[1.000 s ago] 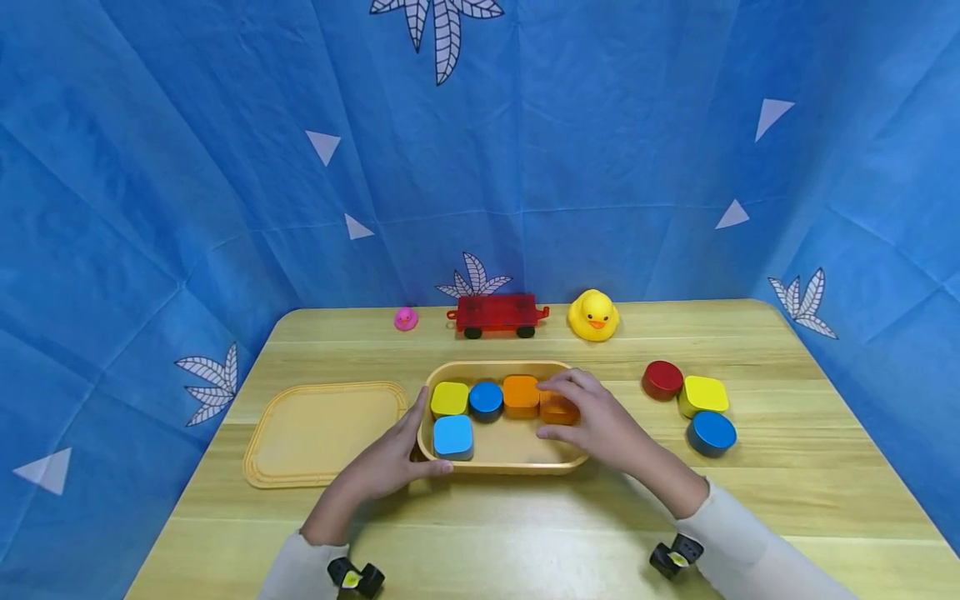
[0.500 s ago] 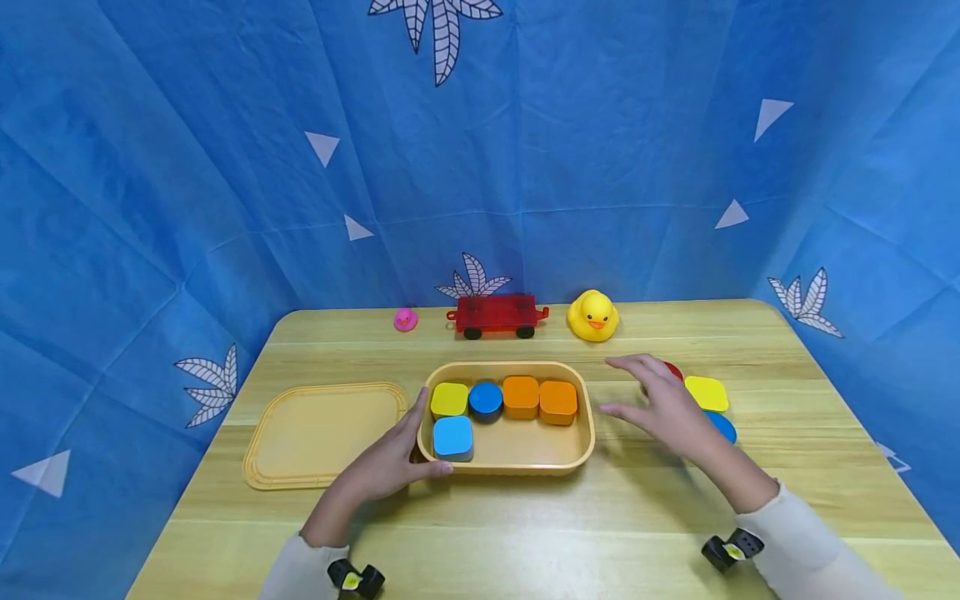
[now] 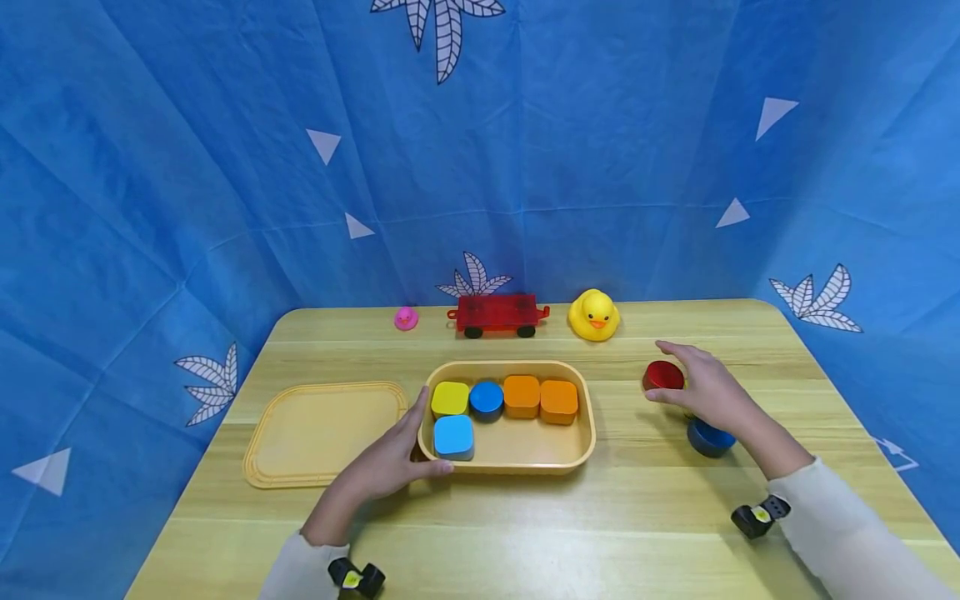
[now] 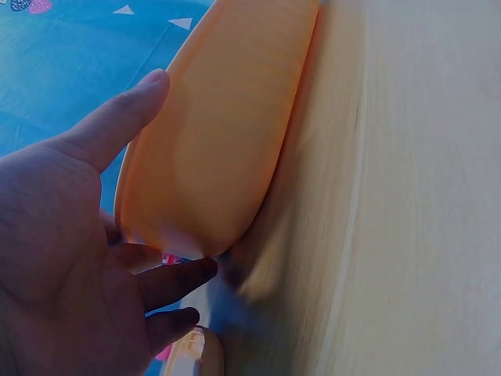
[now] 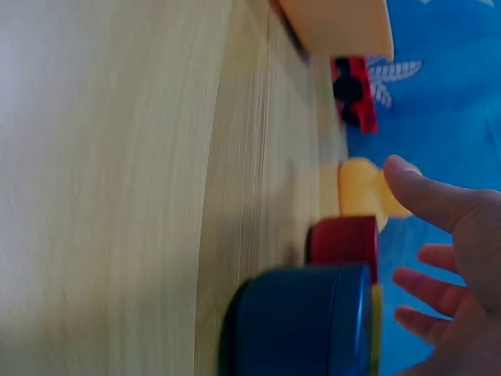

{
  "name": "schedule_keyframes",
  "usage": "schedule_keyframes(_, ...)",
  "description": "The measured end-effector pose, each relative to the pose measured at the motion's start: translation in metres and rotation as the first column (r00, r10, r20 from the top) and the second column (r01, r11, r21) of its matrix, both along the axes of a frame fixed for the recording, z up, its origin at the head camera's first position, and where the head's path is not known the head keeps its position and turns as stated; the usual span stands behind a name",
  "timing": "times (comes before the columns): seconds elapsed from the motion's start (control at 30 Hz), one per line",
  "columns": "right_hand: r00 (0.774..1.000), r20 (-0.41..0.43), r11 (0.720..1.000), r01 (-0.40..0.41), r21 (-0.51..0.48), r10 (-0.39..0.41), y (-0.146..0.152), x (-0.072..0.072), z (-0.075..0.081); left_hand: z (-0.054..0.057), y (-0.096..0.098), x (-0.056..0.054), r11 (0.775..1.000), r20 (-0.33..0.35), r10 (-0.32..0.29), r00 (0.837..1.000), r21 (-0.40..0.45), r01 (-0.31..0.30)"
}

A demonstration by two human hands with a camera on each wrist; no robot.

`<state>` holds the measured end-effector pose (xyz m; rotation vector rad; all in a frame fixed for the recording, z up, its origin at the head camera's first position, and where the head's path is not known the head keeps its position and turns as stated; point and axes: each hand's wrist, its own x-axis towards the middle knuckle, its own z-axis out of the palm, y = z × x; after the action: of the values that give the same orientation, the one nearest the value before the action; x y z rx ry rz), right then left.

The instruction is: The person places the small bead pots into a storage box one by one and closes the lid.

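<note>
My left hand [image 3: 388, 457] rests against the left end of a tan plastic box [image 3: 525, 468], thumb along the near side and fingers along the end. Inside the box sit a yellow block [image 3: 450, 399], a round blue block [image 3: 486, 401], two orange blocks [image 3: 521, 395] and a light blue block [image 3: 453, 436]. My right hand [image 3: 708, 390] hovers at a round red block [image 3: 663, 375], thumb in front and fingers behind, spread apart. A second round blue block [image 5: 305, 321] stands below that hand. A second yellow block [image 5: 376, 329] is mostly hidden.
A flat tan lid [image 3: 326, 435] lies left of the box. Along the back of the table [image 3: 495, 533] stand a small pink duck [image 3: 406, 318], a red toy wagon [image 3: 497, 313] and a yellow duck [image 3: 593, 316]. A blue cloth [image 3: 615, 150] hangs behind.
My right hand has let go of an orange block in the box and moved right to the red block. My left hand stays at the box.
</note>
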<state>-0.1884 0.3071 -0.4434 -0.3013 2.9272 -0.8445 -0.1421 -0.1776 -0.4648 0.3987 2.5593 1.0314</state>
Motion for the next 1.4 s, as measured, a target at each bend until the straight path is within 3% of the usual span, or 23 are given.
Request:
schedule_keyframes(0.27,0.997,0.077,0.999,-0.010,0.041,0.006,0.013,-0.010,-0.006,0.002,0.001,0.000,1.000,-0.006,-0.010,1.000,0.002,0.010)
schedule_keyframes(0.6,0.999,0.036,0.997,-0.033,0.064,0.031,0.013,-0.013,-0.006,0.000,0.000,0.000,1.000,-0.004,-0.004,1.000,-0.005,0.004)
schedule_keyframes(0.97,0.998,-0.009,0.998,-0.060,0.014,0.060,-0.008,-0.012,0.007,0.000,0.000,-0.001,1.000,-0.020,-0.012,1.000,-0.003,0.012)
schedule_keyframes(1.4,0.989,-0.057,0.991,-0.133,-0.001,0.133,-0.046,-0.003,0.036,-0.001,0.000,0.000,1.000,-0.010,-0.010,1.000,-0.002,0.010)
